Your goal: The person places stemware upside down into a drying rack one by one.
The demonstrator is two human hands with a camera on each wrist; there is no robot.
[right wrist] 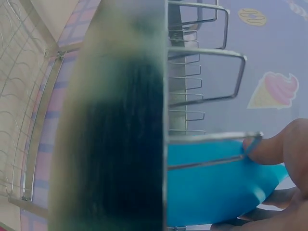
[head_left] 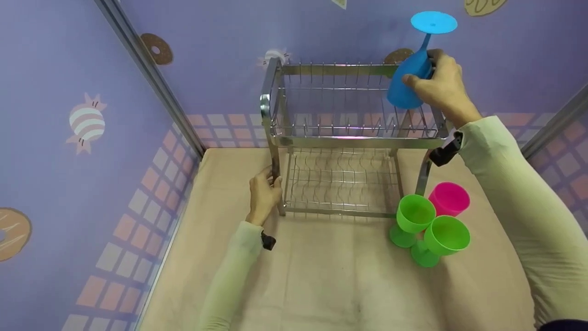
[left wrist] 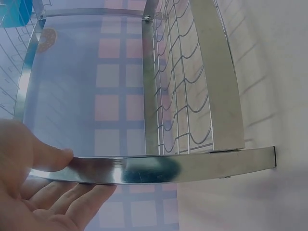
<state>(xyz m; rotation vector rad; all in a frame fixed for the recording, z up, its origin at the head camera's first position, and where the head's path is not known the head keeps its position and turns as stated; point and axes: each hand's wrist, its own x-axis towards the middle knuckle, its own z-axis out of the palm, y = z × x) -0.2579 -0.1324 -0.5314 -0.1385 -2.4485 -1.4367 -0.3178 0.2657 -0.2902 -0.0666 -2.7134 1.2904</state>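
Note:
A two-tier metal dish rack [head_left: 349, 143] stands on the beige surface in the head view. My left hand [head_left: 264, 195] grips its front left leg, with the thumb on one face and the fingers beneath the metal bar [left wrist: 144, 169] in the left wrist view. My right hand [head_left: 443, 89] holds a blue goblet [head_left: 406, 82] by its bowl, upside down and tilted, foot uppermost. The goblet's rim is at the right end of the upper tier. In the right wrist view, wire dividers [right wrist: 240, 77] cross in front of the blue bowl [right wrist: 207, 192].
Two green goblets [head_left: 415, 214] and a pink cup [head_left: 449, 197] stand upright by the rack's front right leg. The lower tier [head_left: 340, 212] has wavy wires. Patterned purple walls [head_left: 220, 46] enclose the back and sides.

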